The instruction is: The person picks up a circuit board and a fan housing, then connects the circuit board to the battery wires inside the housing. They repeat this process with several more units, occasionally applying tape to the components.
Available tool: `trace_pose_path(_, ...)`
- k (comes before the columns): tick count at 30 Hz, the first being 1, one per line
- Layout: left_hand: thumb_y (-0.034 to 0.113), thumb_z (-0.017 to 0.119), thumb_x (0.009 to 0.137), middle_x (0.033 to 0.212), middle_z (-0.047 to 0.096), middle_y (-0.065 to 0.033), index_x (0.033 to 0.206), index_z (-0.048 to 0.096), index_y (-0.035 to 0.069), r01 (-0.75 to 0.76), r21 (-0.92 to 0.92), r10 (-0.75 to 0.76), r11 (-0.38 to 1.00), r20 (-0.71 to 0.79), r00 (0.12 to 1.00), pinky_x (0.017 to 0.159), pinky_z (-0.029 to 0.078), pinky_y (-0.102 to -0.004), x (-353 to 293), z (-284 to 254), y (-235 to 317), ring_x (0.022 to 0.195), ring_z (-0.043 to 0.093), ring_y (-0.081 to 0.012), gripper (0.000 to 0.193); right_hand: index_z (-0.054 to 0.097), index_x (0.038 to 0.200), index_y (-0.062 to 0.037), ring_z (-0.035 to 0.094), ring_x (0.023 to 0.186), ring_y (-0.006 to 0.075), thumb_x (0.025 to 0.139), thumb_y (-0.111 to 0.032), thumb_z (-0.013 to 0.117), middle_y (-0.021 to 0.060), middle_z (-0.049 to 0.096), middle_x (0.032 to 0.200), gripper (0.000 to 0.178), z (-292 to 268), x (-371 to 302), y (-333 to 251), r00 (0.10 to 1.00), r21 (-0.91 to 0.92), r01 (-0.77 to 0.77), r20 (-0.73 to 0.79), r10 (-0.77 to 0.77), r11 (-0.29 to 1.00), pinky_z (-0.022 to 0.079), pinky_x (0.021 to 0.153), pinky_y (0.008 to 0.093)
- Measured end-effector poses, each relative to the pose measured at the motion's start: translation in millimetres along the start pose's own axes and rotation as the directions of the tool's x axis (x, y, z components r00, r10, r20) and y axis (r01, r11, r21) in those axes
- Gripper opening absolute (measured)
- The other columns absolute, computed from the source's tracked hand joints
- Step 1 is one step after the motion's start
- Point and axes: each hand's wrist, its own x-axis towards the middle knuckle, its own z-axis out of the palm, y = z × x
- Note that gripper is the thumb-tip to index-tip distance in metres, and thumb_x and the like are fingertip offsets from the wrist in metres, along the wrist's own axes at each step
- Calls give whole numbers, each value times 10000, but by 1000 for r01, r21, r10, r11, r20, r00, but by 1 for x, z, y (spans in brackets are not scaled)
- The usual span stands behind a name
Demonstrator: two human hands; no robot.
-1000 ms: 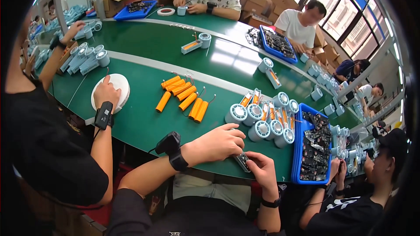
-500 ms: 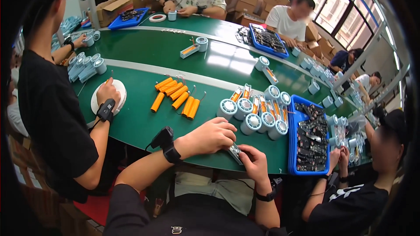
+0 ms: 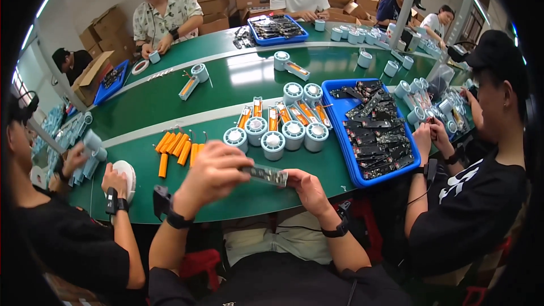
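Item held: dark circuit board strip (image 3: 266,174), pinched betw. left hand (image 3: 212,173) & right hand (image 3: 306,188), both closed on it, above near edge of green table (image 3: 238,79). Change vs. 1 s ago: strip is lifted clear of the edge and brought up level betw. the hands; judged now ready for fitting. Beyond, approx.: 6 white round fan units (image 3: 273,143) in cluster; abt. 7 orange cylinders (image 3: 177,146) at left; 1 blue tray (image 3: 343,136) of boards at right. Co-workers are seated around the far side.

Loose orange cylindrical cells (image 3: 177,148) lie on the green table (image 3: 170,119); a blue plastic tray (image 3: 347,153) holds dark circuit boards (image 3: 378,131).
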Motion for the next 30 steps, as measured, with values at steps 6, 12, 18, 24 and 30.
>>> trace_pose_path(6, 55, 845, 668, 1008, 772, -40, 793, 750, 111, -7, 50, 17, 999, -191, 982, 822, 554, -399, 95, -18, -87, 986, 704, -260, 167, 646, 1204, 88, 662, 990, 193, 1107, -516, 358, 147, 724, 1074, 676, 0, -2, 0, 985, -154, -94, 130, 115, 984, 523, 920, 334)
trace_pose_path(12, 102, 833, 710, 930, 774, -59, 807, 780, 104, 240, 216, -246, 946, 4, 969, 811, 577, -374, 137, 45, -217, 961, 707, -267, 111, 666, 1131, 66, 669, 965, 169, 1120, -325, 443, 109, 698, 1008, 450, 3, -2, -3, 948, -156, -135, 268, 173, 979, 540, 870, 308)
trace_pose_path(18, 262, 793, 779, 867, 753, -103, 799, 782, 115, 473, 208, -511, 856, 205, 835, 801, 573, -423, 159, 105, -291, 894, 700, -313, 149, 686, 1071, 37, 680, 901, 196, 1087, -195, 500, 98, 711, 935, 298, 1, 8, -24, 935, -115, -174, 292, 200, 978, 542, 834, 323)
trace_pose_path(24, 286, 768, 839, 1104, 708, -128, 977, 750, 74, 114, 211, -182, 971, 343, 921, 940, 533, -405, 278, 126, -283, 1063, 660, -319, 254, 693, 1028, 35, 639, 801, 239, 1036, -89, 562, 119, 684, 894, 180, -4, 11, -21, 960, -191, -39, 265, 90, 981, 519, 727, 343)
trace_pose_path(30, 255, 802, 837, 1170, 702, -91, 1196, 698, 158, -92, 288, -26, 953, 381, 924, 1134, 351, -574, 298, 216, -279, 1203, 621, -308, 387, 693, 988, 18, 629, 778, 258, 997, -84, 618, 124, 670, 848, 127, 1, 19, -18, 973, -208, -46, 211, 91, 977, 506, 708, 368)
